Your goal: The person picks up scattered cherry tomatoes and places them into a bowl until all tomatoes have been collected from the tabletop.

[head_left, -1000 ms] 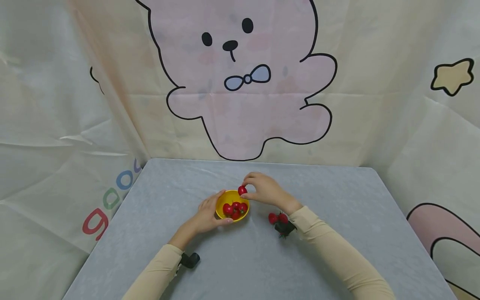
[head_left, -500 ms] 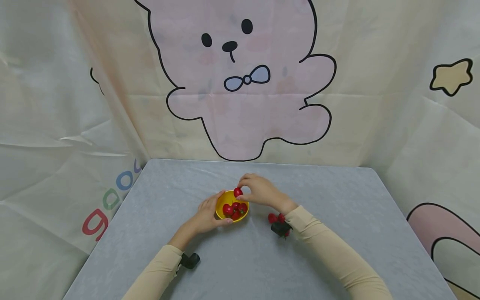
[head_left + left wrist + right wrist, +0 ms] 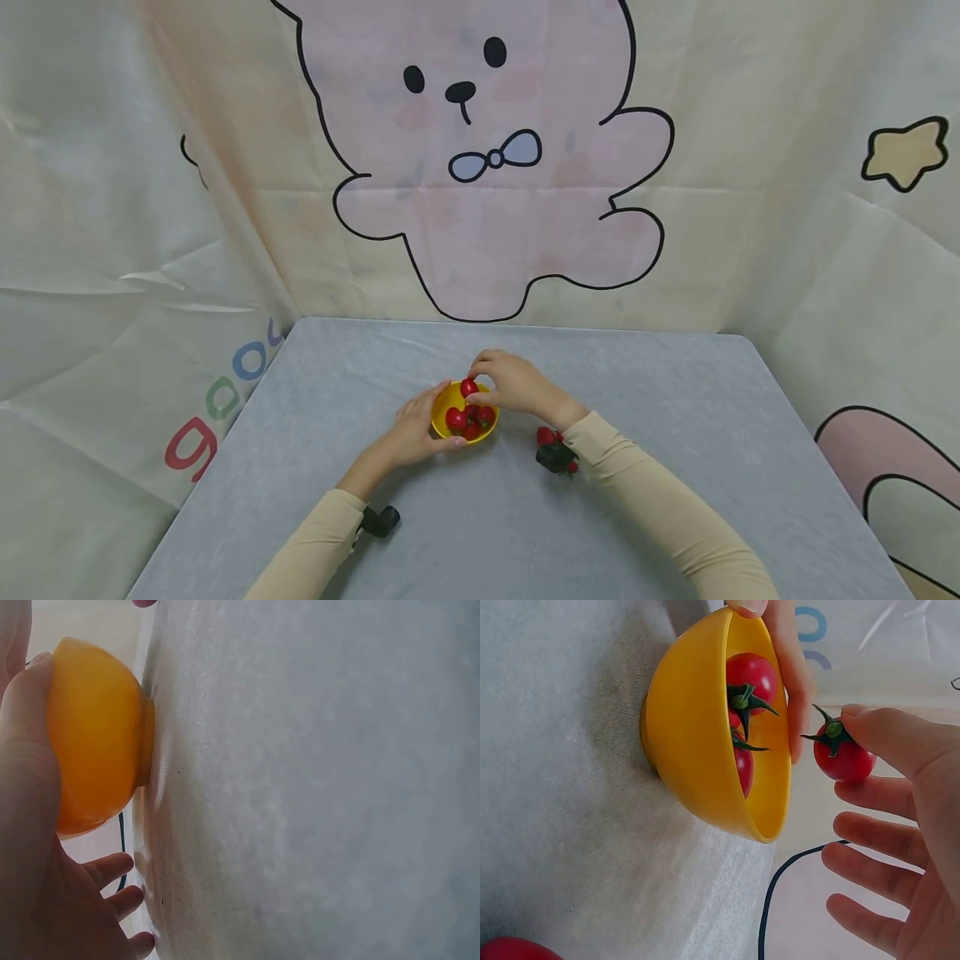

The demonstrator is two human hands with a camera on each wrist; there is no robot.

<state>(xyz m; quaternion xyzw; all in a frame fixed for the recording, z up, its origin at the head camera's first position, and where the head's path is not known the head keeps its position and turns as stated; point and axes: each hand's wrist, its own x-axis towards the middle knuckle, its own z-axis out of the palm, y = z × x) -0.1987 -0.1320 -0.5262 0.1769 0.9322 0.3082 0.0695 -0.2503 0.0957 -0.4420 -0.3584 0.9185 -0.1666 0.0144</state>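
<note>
1. Right hand [image 3: 517,390] pinching tomato [image 3: 844,754] over bowl [image 3: 465,411] rim.
2. Left hand [image 3: 414,433] cupping bowl on desk [image 3: 675,500].
3. Risk: early release, tomato bouncing off rim.
4. Risk: nudging bowl, tipping the tomatoes inside.

One yellow bowl [image 3: 465,412] is seen on the table. About four tomatoes [image 3: 471,419] are counted inside it, and one tomato [image 3: 845,754] is held above. At least one more [image 3: 546,436] is seen on the cloth, partly hidden.
</note>
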